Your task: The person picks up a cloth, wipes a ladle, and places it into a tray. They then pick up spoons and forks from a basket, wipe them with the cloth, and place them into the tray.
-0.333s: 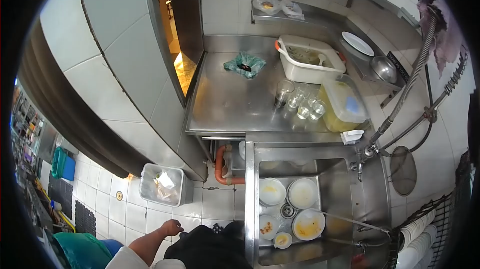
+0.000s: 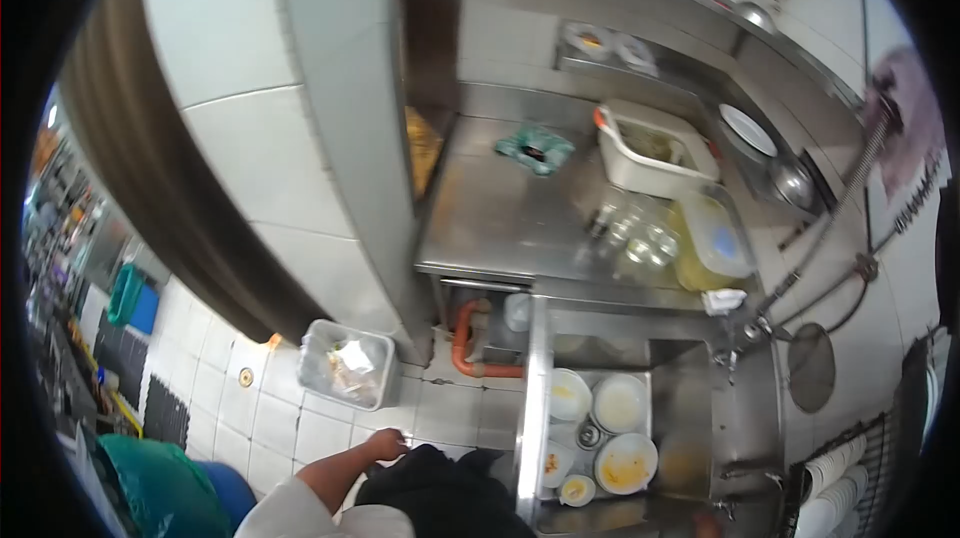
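Note:
My left hand [image 2: 385, 444] hangs beside my dark clothing, over the tiled floor, with its fingers curled in. Nothing shows in it. A clear plastic bin [image 2: 347, 365] with waste inside is the nearest thing, just beyond it. At the bottom edge, over the sink side, a small blurred skin-toned patch looks like part of my right hand [image 2: 707, 526]; its fingers are hidden. In the steel sink [image 2: 690, 408] lie several soiled white dishes, among them a plate with yellow residue [image 2: 627, 463] and a small bowl [image 2: 577, 490].
Behind the sink, a steel counter [image 2: 490, 208] holds a green plastic bag [image 2: 537, 150], a white tub [image 2: 650, 173], blurred glasses [image 2: 640, 236] and a lidded container [image 2: 715, 243]. A hose sprayer [image 2: 840, 208] hangs at right, above a rack of plates [image 2: 835, 488].
The view has swung left, so the counter, sink and bin sit farther right in the picture. My left hand stays beside my body. The dishes keep their places in the sink.

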A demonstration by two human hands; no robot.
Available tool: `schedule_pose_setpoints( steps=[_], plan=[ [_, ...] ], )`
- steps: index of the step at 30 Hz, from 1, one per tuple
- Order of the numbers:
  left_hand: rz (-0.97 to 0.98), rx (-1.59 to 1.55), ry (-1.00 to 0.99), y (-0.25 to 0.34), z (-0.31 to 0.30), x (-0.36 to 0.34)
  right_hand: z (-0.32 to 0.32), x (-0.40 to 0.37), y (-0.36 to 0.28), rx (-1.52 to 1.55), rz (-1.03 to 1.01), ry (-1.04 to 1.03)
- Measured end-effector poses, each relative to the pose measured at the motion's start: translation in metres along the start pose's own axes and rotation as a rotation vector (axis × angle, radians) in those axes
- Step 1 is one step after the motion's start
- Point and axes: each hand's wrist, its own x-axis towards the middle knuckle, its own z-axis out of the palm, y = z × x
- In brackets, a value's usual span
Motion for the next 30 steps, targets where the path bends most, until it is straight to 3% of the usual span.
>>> schedule_pose_setpoints(
  steps=[1, 3, 5, 6, 7, 8, 9, 10, 12, 13, 14, 15, 16, 18, 19, 20, 21, 22, 23, 24, 25, 28, 30],
  plan=[
    [0.048, -0.018, 0.028, -0.01, 0.01, 0.011, 0.015, 0.0, -0.018, -0.173, -0.296, 0.128],
    [0.098, -0.084, 0.108, -0.001, 0.018, 0.01, -0.04, -0.059, -0.117, 0.089, -0.306, -0.132],
    [0.127, -0.086, 0.052, 0.008, 0.008, -0.001, -0.1, -0.13, -0.224, 0.412, -0.297, -0.378],
    [0.08, -0.041, -0.091, 0.009, 0.003, -0.005, -0.117, -0.155, -0.259, 0.604, -0.3, -0.493],
    [0.037, 0.01, -0.242, 0.008, 0.002, -0.008, -0.131, -0.175, -0.293, 0.577, -0.233, -0.59],
    [0.176, 0.013, -0.274, -0.004, 0.011, -0.004, -0.144, -0.191, -0.319, 0.557, -0.159, -0.677],
    [0.327, 0.03, -0.31, -0.019, 0.029, 0.0, -0.139, -0.194, -0.342, 0.628, -0.371, -0.738],
    [0.349, -0.066, -0.286, -0.032, 0.049, -0.002, -0.132, -0.192, -0.365, 0.7, -0.584, -0.779],
    [0.507, -0.159, -0.256, -0.051, 0.08, -0.003, -0.153, -0.231, -0.418, 0.898, -0.606, -0.948],
    [0.61, -0.171, -0.232, -0.064, 0.085, -0.008, -0.132, -0.226, -0.434, 0.908, -0.624, -0.944],
    [0.593, -0.175, -0.202, -0.067, 0.071, -0.024, -0.101, -0.221, -0.459, 0.811, -0.638, -0.77],
    [0.7, -0.286, -0.186, -0.058, 0.057, -0.044, -0.079, -0.223, -0.482, 0.701, -0.667, -0.603],
    [0.802, -0.401, -0.146, -0.045, 0.042, -0.06, -0.061, -0.239, -0.502, 0.675, -0.736, -0.636],
    [0.977, -0.412, -0.084, -0.054, 0.062, -0.044, -0.004, -0.295, -0.535, -0.135, -1.392, 0.46],
    [0.973, -0.392, -0.074, -0.061, 0.062, -0.038, 0.022, -0.33, -0.563, 0.255, -1.29, -0.115],
    [1.191, -0.542, 0.232, -0.043, 0.021, -0.084, 0.047, -0.364, -0.578, 0.544, -1.065, -0.724],
    [1.141, -0.496, 0.218, -0.053, 0.044, -0.067, 0.07, -0.381, -0.578, 0.28, -1.516, -0.684],
    [1.091, -0.454, 0.198, -0.07, 0.066, -0.048, 0.098, -0.407, -0.584, 0.308, -1.612, -0.9],
    [0.918, -0.521, 0.142, -0.075, 0.064, -0.051, 0.119, -0.426, -0.589, 0.257, -1.684, -0.969],
    [0.761, -0.6, 0.069, -0.083, 0.067, -0.06, 0.139, -0.439, -0.591, 0.086, -1.787, -0.898],
    [0.721, -0.639, 0.125, -0.094, 0.07, -0.078, 0.152, -0.454, -0.598, -0.074, -1.883, -0.799],
    [0.43, -0.935, 0.162, -0.119, 0.041, -0.156, 0.144, -0.504, -0.612, -0.405, -1.885, -0.915],
    [0.265, -1.12, 0.17, -0.129, 0.008, -0.208, 0.179, -0.502, -0.617, -0.458, -1.843, -0.849]
  ],
)
